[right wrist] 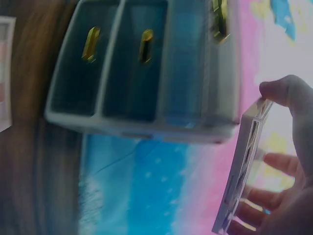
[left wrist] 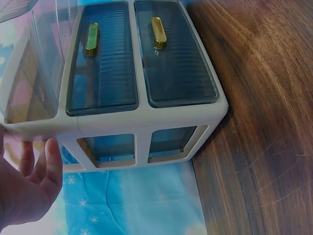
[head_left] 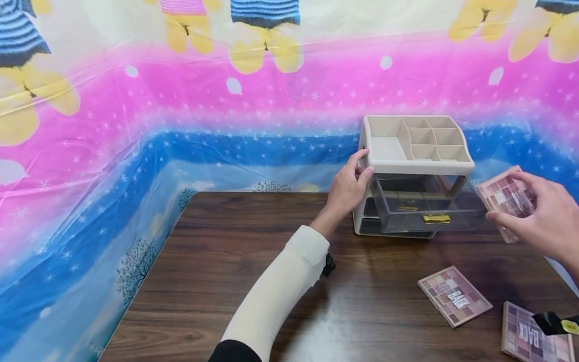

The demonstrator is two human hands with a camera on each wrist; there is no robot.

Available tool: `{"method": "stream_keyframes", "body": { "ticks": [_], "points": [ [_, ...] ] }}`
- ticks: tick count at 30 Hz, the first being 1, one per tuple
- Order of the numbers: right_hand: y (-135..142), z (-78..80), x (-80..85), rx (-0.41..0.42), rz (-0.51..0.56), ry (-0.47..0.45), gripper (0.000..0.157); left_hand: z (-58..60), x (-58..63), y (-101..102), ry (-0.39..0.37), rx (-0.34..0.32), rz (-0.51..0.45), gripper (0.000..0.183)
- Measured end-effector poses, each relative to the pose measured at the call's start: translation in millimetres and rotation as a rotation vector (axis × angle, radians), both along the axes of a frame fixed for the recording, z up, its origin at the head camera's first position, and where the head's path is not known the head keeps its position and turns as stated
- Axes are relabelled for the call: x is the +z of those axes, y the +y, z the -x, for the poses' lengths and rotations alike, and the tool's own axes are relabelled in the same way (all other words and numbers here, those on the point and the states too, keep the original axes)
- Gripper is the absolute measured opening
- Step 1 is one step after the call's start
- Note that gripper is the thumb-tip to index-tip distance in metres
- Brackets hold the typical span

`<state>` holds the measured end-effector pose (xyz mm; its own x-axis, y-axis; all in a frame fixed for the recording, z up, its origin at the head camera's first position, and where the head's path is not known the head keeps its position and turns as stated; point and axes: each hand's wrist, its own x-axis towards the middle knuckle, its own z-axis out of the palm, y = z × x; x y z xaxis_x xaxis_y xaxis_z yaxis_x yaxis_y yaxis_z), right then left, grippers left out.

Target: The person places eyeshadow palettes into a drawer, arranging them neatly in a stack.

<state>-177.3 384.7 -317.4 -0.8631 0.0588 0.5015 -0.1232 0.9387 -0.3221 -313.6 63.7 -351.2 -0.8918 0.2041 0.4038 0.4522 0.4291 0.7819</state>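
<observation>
A cream desktop organizer (head_left: 418,167) with clear smoky drawers stands at the back right of the table. Its top drawer (head_left: 402,221), with a gold handle, is pulled out. My left hand (head_left: 348,183) grips the organizer's upper left side, thumb toward the front. To the right of the drawer, my right hand (head_left: 549,211) holds an eyeshadow palette (head_left: 497,193) by its edges, raised and tilted. The right wrist view shows this palette (right wrist: 239,171) edge-on between thumb and fingers. Two lower drawers (left wrist: 105,73) are closed in the left wrist view.
One eyeshadow palette (head_left: 445,289) lies on the dark wood table (head_left: 217,281) in front of the organizer. Another palette (head_left: 517,322) is nearer the front right, partly covered by a black strap (head_left: 547,323). A patterned cloth (head_left: 271,115) hangs behind the table.
</observation>
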Motion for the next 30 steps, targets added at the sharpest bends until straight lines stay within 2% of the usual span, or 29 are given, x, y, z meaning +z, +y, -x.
{"method": "stream_keyframes", "body": {
  "ticks": [3,7,11,14,17,22,26,30],
  "points": [
    [-13.7,3.0,11.5,0.113,-0.059,-0.030,0.093,0.2,0.9,-1.1,0.001,0.005,0.006,0.047],
    [-28.8,11.4,18.9,0.295,-0.162,-0.052,0.092,0.3,1.7,-0.6,0.006,0.006,0.012,0.047],
    [-38.8,22.2,23.3,0.455,-0.226,-0.081,0.084,-1.2,2.3,0.1,-0.001,-0.003,0.010,0.048],
    [-44.9,27.6,26.4,0.523,-0.242,-0.129,0.073,-2.2,1.8,-0.6,-0.011,-0.001,0.005,0.048],
    [-49.3,30.1,28.1,0.526,-0.243,-0.152,0.061,-2.5,0.6,-0.6,-0.016,0.003,0.003,0.048],
    [-51.1,31.2,22.6,0.476,-0.267,-0.131,0.048,-2.7,-1.0,0.1,-0.019,0.004,0.009,0.048],
    [-48.9,27.1,13.4,0.432,-0.290,-0.016,0.040,-1.6,-2.5,0.6,-0.022,0.004,0.016,0.048],
    [-45.8,18.2,5.5,0.361,-0.258,0.116,0.034,0.4,-2.1,0.6,-0.016,0.009,0.012,0.047]
  ]
}}
